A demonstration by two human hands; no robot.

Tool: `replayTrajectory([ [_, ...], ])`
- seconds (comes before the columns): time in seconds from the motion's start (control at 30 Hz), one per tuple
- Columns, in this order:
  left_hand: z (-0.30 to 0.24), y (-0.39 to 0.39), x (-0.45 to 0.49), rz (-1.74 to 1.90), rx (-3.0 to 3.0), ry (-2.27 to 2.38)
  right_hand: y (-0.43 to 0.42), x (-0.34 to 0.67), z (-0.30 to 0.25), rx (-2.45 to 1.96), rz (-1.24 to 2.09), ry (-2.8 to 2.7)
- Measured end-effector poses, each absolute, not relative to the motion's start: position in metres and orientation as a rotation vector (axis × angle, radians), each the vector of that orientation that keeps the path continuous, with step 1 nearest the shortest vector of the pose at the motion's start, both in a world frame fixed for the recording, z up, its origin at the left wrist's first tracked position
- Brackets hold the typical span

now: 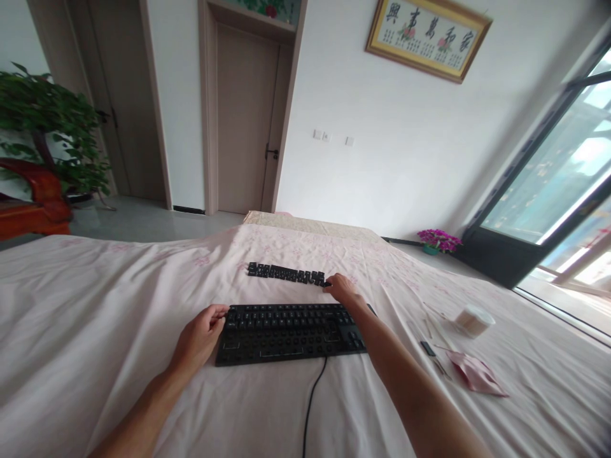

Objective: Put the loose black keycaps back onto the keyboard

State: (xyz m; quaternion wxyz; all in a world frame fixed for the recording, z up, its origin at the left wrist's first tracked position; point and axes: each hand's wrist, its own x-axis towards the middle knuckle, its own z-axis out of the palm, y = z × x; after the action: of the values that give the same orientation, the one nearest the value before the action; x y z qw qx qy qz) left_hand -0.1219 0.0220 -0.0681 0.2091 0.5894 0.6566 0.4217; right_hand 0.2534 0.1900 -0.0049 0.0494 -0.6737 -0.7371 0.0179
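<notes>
A black keyboard (pixel 286 332) lies on the pale bedsheet in front of me, its front rows bare of keycaps and its back rows still capped. My left hand (pixel 208 324) is closed at the keyboard's back left corner, thumb and fingers on the edge. Beyond the keyboard, loose black keycaps (pixel 286 273) are laid out in rows on the sheet. My right hand (pixel 342 289) reaches over the keyboard's right side to the right end of those rows, fingertips pinched on a dark keycap (pixel 327 284). The right forearm hides part of the keyboard's right end.
To the right lie a round tub of cotton swabs (pixel 475 320), a pink cloth (pixel 476 372), a small dark object (pixel 428 348) and thin sticks or tools. A black cable (pixel 312 394) runs toward me from the keyboard. The pink flowered sheet (pixel 143 280) is wrinkled.
</notes>
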Motion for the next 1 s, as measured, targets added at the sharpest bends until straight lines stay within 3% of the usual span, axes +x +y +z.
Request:
replayTrajectory([
  [0.37, -0.066, 0.02, -0.121, 1.192, 1.658, 1.808, 0.183, 0.262, 0.004, -2.028, 0.094, -2.177],
  [0.57, -0.064, 0.019, -0.121, 1.165, 1.662, 1.832, 0.143, 0.276, 0.02, -1.773, 0.185, -2.185],
  [0.73, -0.065, 0.019, -0.122, 1.166, 1.667, 1.829, 0.096, 0.289, 0.018, -1.425, 0.479, -2.18],
  [1.0, -0.065, 0.019, -0.122, 1.168, 1.68, 1.844, 0.05, 0.284, 0.011, -1.369, 0.188, -2.399],
])
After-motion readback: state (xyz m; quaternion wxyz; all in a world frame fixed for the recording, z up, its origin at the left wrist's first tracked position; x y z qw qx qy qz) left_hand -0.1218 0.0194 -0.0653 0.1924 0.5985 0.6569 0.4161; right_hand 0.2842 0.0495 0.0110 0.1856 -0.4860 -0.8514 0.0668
